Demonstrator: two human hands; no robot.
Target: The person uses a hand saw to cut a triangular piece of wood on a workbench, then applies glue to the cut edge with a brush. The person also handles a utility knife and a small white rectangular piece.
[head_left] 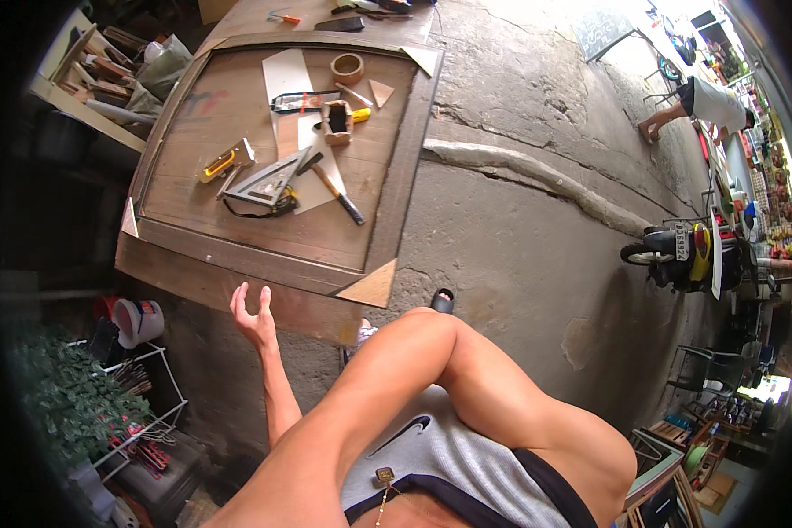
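My left hand [254,319] is raised near the front edge of a wooden table [246,290], fingers apart, palm empty. My right arm [449,339] bends across my chest; its hand lies beyond the lower edge. A wooden frame [264,255] with triangular corner pieces [371,283] rests on the table. Inside it are a hammer [336,189], a metal speed square [268,183], a tape measure [285,202], a yellow-and-metal tool [224,165], a tape roll [347,68], a small open wooden box [336,123], a flat package [304,102] and a loose wooden triangle [381,92].
Scrap wood [106,75] fills a bin at the left. Below it are a white bucket [138,323], a white rack [169,374] and a leafy plant [62,378]. A raised concrete ridge [537,172] crosses the floor. A motorbike [695,251] and a bending person [713,104] are at the right.
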